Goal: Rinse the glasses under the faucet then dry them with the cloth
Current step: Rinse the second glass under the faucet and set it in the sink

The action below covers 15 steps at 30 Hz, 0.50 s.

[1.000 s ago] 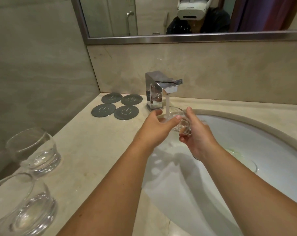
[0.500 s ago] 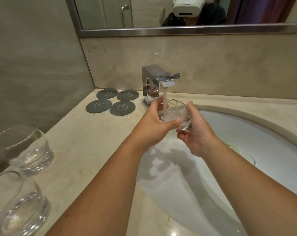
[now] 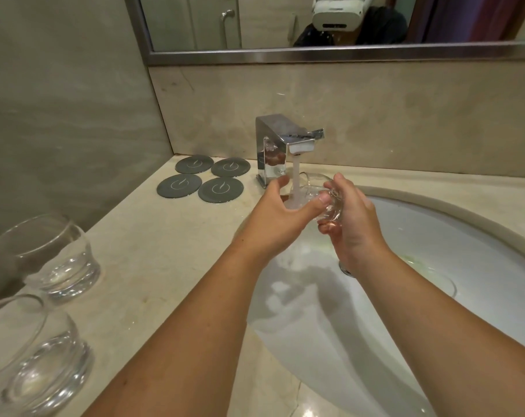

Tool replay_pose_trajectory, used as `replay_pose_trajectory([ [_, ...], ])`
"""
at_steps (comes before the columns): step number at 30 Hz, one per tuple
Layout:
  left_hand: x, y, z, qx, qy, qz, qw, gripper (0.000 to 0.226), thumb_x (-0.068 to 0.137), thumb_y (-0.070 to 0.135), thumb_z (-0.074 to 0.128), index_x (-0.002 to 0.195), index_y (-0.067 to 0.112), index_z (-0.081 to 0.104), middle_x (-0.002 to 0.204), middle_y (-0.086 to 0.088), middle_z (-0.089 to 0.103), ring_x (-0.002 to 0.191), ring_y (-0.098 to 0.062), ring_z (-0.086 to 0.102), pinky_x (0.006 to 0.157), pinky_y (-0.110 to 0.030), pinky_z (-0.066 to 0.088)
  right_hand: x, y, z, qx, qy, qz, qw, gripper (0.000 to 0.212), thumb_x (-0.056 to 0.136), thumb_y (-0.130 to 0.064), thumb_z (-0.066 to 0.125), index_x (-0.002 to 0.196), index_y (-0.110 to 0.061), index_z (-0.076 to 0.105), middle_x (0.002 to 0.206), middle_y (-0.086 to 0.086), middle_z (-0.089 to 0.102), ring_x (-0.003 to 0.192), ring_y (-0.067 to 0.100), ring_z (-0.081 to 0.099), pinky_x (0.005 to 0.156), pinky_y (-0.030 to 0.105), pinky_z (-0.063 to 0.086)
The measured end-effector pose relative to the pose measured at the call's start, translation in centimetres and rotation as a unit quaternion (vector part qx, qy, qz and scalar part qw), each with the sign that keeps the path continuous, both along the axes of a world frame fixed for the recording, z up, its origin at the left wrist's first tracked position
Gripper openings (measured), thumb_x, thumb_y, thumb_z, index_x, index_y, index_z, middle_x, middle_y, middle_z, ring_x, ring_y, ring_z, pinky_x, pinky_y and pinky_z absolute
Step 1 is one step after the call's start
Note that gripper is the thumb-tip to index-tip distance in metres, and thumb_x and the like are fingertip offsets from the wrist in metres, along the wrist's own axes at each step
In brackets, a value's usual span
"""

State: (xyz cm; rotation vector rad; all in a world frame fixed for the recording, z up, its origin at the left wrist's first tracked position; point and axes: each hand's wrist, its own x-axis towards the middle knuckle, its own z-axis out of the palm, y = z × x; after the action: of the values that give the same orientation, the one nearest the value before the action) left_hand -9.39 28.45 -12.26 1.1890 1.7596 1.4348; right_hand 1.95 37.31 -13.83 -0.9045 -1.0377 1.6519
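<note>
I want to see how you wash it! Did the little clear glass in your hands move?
Yes. The small clear glass has tipped sideways, its mouth now turned left toward the square chrome faucet, under the water stream.

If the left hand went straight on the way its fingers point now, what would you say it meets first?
Probably the faucet. The left hand points up and away over the sink, thumb on the glass in the stream; its fingertips sit just short of the chrome base, though depth is unclear.

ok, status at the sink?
Both hands, left and right, on one glass under running faucet. Two glasses wait on counter. No cloth visible.
</note>
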Motion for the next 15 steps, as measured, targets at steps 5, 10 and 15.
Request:
replay_pose_trajectory([
  [5,-0.2,-0.01,0.16,0.004,-0.028,-0.008,1.0,0.111,0.06,0.066,0.089,0.155,0.027,0.047,0.144,0.009,0.065,0.129,-0.01,0.067,0.112,-0.047,0.054,-0.16,-0.29,0.16,-0.01,0.006,0.011,1.0,0.03,0.099,-0.043,0.068,0.105,-0.014,0.072,0.091,0.003,0.069,0.063,0.016,0.057,0.048,0.028,0.039],
  [10,-0.33,-0.14,0.27,-0.009,-0.02,-0.027,0.999,0.089,0.076,0.037,0.093,0.153,0.022,0.051,0.132,0.008,0.068,0.12,-0.008,0.069,0.11,-0.037,0.054,-0.04,-0.41,0.11,-0.082,-0.009,0.08,0.993,0.062,0.097,-0.074,0.052,0.106,-0.017,0.075,0.086,0.001,0.072,0.06,0.015,0.057,0.05,0.028,0.04],
  [15,-0.49,-0.18,0.01,-0.011,-0.013,-0.049,0.999,0.096,0.073,0.031,0.093,0.156,0.026,0.045,0.139,0.008,0.064,0.121,-0.008,0.069,0.113,-0.036,0.052,-0.05,-0.36,-0.11,-0.127,-0.016,0.091,0.988,0.049,0.099,-0.065,0.057,0.109,-0.02,0.071,0.072,-0.001,0.063,0.047,0.012,0.044,0.043,0.024,0.039],
])
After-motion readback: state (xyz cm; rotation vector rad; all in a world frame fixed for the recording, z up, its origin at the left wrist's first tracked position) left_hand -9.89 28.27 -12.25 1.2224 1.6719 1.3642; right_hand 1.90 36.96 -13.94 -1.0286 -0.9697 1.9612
